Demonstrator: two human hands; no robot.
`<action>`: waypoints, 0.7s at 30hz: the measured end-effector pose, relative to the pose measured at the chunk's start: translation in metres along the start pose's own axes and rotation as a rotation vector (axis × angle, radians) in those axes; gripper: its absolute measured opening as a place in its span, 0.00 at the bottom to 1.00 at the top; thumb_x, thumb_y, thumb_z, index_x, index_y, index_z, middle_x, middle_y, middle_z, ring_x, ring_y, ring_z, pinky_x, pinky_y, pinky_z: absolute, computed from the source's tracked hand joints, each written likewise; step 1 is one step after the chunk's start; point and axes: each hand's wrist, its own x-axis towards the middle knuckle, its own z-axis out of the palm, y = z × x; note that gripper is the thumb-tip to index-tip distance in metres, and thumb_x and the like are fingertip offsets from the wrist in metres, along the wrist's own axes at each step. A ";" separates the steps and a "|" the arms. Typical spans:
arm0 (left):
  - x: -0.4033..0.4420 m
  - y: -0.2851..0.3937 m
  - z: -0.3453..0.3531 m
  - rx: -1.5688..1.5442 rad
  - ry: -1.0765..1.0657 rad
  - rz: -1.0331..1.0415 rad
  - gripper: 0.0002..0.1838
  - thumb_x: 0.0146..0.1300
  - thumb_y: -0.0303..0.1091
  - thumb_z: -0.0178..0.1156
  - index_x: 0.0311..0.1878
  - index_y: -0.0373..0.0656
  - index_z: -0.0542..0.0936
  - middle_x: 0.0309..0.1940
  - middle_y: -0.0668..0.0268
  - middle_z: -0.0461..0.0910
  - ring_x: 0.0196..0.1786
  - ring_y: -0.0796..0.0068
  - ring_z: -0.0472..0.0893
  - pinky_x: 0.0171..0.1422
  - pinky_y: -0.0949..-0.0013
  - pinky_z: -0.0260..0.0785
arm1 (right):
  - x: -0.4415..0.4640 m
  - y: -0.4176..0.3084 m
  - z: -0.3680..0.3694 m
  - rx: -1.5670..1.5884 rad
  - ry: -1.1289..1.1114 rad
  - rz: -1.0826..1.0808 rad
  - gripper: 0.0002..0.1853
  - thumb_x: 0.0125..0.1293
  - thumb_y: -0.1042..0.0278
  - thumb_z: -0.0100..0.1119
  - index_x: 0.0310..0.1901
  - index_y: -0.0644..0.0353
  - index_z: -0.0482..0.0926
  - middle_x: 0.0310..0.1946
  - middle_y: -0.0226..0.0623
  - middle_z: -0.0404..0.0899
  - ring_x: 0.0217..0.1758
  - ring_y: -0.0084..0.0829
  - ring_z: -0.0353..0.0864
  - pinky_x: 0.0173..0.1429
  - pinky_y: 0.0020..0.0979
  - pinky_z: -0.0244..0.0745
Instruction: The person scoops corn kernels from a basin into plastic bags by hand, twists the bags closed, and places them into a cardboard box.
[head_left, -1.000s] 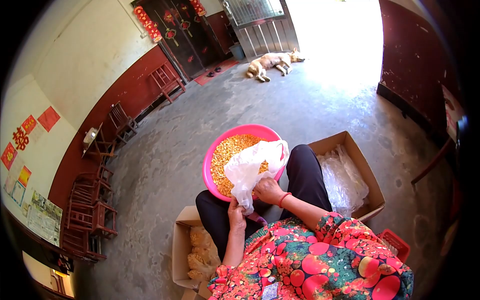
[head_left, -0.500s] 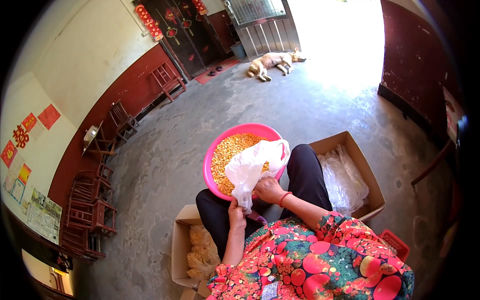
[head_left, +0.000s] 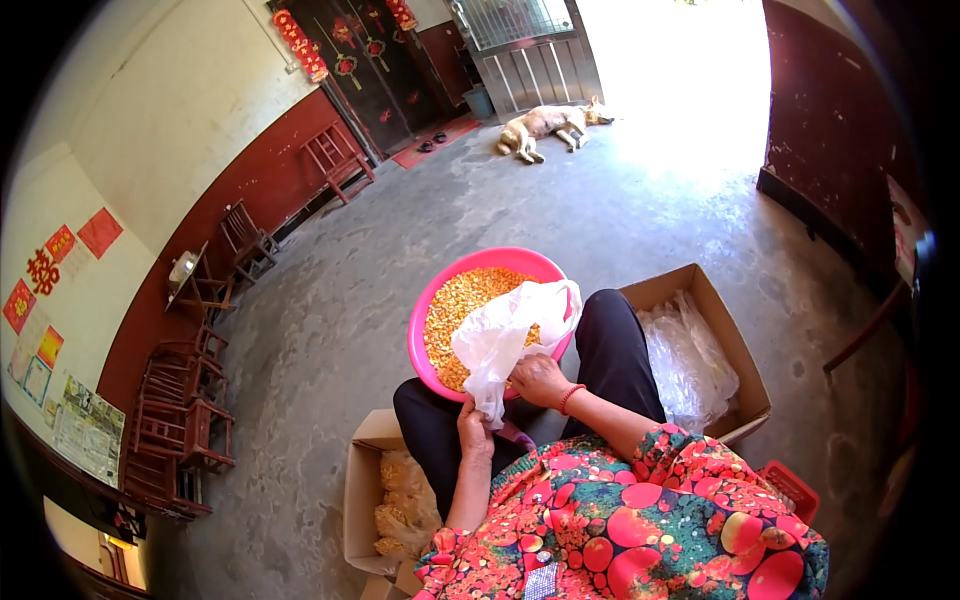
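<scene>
A white plastic bag (head_left: 500,335) hangs between my hands, over the near side of a pink basin (head_left: 418,345). Yellow corn kernels (head_left: 465,305) fill the basin, which rests at my knees. My left hand (head_left: 474,430) is closed round the bag's lower end, just outside the basin's rim. At the basin's near right edge, my right hand (head_left: 540,382), with a red bracelet at the wrist, has its fingers curled against the bag. The bag hides those fingertips and part of the kernels.
Left of my legs a cardboard box (head_left: 362,490) holds filled bags (head_left: 402,500). Another box (head_left: 750,400), at right, contains clear plastic bags (head_left: 685,350). A dog (head_left: 545,128) lies near the doorway. Wooden chairs (head_left: 170,400) line the left wall.
Almost nothing differs. The whole view has shifted very slightly, while both hands keep the same hold on the bag.
</scene>
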 end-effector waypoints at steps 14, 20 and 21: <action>0.002 0.001 -0.002 -0.090 0.019 -0.052 0.23 0.53 0.31 0.42 0.54 0.37 0.70 0.44 0.64 0.75 0.45 0.72 0.75 0.49 0.71 0.67 | 0.000 -0.001 -0.001 0.012 0.034 -0.007 0.08 0.56 0.66 0.49 0.26 0.60 0.74 0.25 0.39 0.75 0.33 0.41 0.76 0.39 0.40 0.70; 0.008 -0.005 -0.008 -0.115 -0.004 -0.013 0.17 0.57 0.38 0.44 0.47 0.43 0.74 0.35 0.67 0.78 0.33 0.71 0.77 0.30 0.67 0.71 | 0.000 -0.001 -0.001 0.015 0.035 -0.003 0.08 0.56 0.65 0.49 0.26 0.60 0.74 0.26 0.38 0.75 0.33 0.40 0.76 0.39 0.40 0.69; 0.007 -0.005 -0.008 -0.115 0.017 -0.018 0.17 0.57 0.38 0.44 0.46 0.42 0.74 0.34 0.67 0.78 0.33 0.71 0.77 0.31 0.66 0.71 | 0.000 -0.001 -0.001 0.013 0.030 -0.002 0.08 0.56 0.65 0.49 0.25 0.60 0.74 0.26 0.38 0.75 0.33 0.40 0.76 0.39 0.40 0.69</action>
